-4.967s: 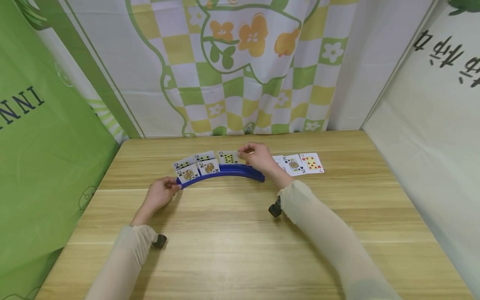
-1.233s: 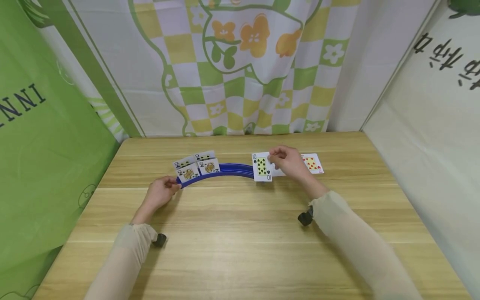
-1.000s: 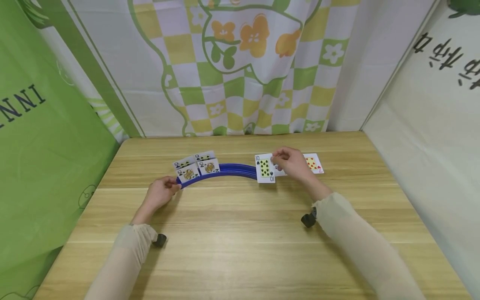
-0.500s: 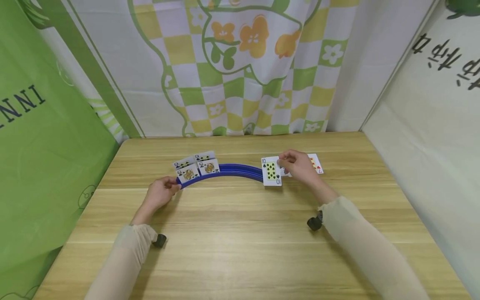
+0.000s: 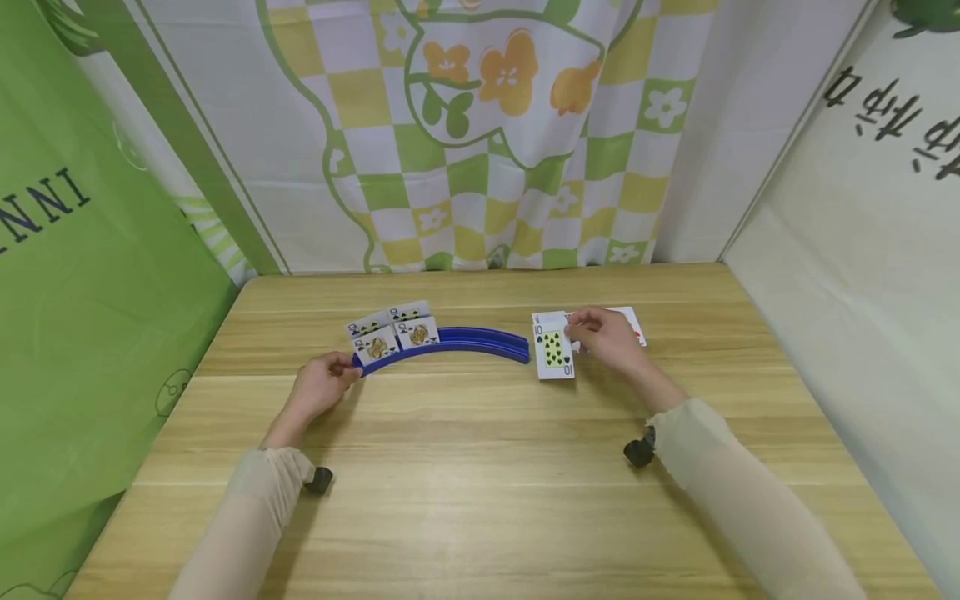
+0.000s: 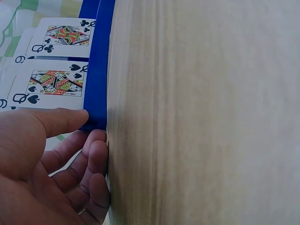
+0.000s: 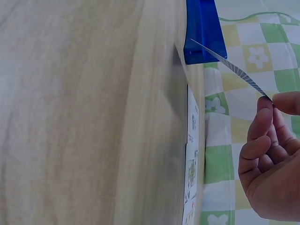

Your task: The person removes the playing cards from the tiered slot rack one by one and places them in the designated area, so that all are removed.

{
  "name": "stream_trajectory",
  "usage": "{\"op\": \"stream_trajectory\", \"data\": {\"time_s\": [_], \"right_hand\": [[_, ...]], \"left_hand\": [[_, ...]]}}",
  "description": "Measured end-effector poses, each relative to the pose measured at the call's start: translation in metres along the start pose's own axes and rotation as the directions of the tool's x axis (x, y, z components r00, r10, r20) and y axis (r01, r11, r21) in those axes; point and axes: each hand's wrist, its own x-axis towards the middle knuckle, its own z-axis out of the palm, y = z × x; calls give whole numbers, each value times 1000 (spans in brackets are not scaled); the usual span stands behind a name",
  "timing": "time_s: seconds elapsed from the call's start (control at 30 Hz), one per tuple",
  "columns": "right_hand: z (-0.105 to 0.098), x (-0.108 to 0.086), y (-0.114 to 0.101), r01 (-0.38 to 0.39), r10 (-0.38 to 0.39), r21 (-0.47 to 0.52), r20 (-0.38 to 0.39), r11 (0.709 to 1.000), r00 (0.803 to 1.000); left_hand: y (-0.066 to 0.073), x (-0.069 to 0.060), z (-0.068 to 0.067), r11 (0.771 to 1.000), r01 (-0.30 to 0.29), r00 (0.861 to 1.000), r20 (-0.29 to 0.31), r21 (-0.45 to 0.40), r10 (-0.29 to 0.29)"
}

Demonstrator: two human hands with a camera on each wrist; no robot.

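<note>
A curved blue playing card holder [image 5: 486, 340] lies on the table. My left hand [image 5: 322, 385] grips its left end; in the left wrist view the thumb lies on the front and the fingers curl at the end. A queen of spades [image 6: 55, 84] and a queen of clubs [image 6: 69, 35] stand in the holder's left part, two partly hidden spade cards [image 5: 408, 313] behind them. Beyond the right end my right hand [image 5: 611, 340] pinches a ten of spades [image 5: 553, 352] by its edge. The right wrist view shows this card [image 7: 241, 74] edge-on, above the table.
A row of cards lies on the table right of the holder, mostly hidden by my right hand; a red-pipped card [image 5: 633, 321] peeks out at its end. A checkered curtain [image 5: 495, 208] hangs behind the wooden table [image 5: 465, 483].
My right hand has lifted the ten of spades from the holder's back row, turned it upright and carried it right, past the holder's end. My left hand has kept its place.
</note>
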Motion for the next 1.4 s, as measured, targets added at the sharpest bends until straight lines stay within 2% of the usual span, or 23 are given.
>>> {"op": "stream_trajectory", "data": {"time_s": [0.2, 0.47, 0.67, 1.03, 1.17, 1.4], "right_hand": [[0, 1, 4, -4, 4, -22, 9, 1000, 1000], [1, 3, 13, -94, 95, -21, 75, 995, 993], [1, 6, 21, -107, 114, -134, 50, 985, 992], [3, 9, 29, -151, 172, -248, 67, 957, 983], [1, 9, 29, -140, 168, -284, 78, 949, 983], [-2, 6, 30, -81, 116, -357, 77, 931, 990]], "left_hand": [[2, 0, -1, 1000, -1, 1000, -1, 4, 1], [2, 1, -1, 1000, 7, 1000, 3, 8, -7], [1, 0, -1, 1000, 3, 1000, 10, 5, -3], [0, -1, 0, 1000, 7, 1000, 16, 1, -7], [1, -1, -1, 1000, 9, 1000, 19, -5, -9], [3, -3, -2, 1000, 17, 1000, 17, -13, -17]]}}
